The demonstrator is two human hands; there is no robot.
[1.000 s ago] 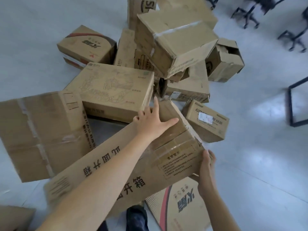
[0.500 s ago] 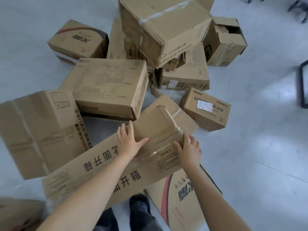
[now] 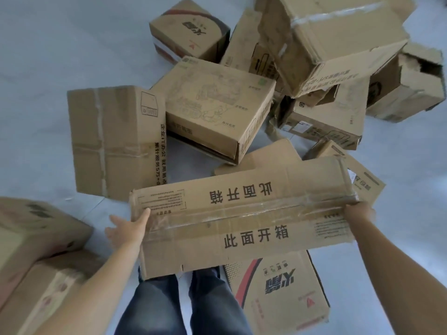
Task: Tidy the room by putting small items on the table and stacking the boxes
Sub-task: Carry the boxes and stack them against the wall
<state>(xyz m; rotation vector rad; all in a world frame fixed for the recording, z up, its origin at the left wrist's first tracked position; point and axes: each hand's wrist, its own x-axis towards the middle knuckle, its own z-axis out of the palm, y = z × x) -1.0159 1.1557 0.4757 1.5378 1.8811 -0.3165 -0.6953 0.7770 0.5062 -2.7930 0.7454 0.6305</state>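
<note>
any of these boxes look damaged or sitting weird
Yes. The big box at top right is tilted, resting crooked on other boxes, with ragged, torn edges. The small box at far right gapes open with a torn flap. The held long box has wrinkled tape.
</note>
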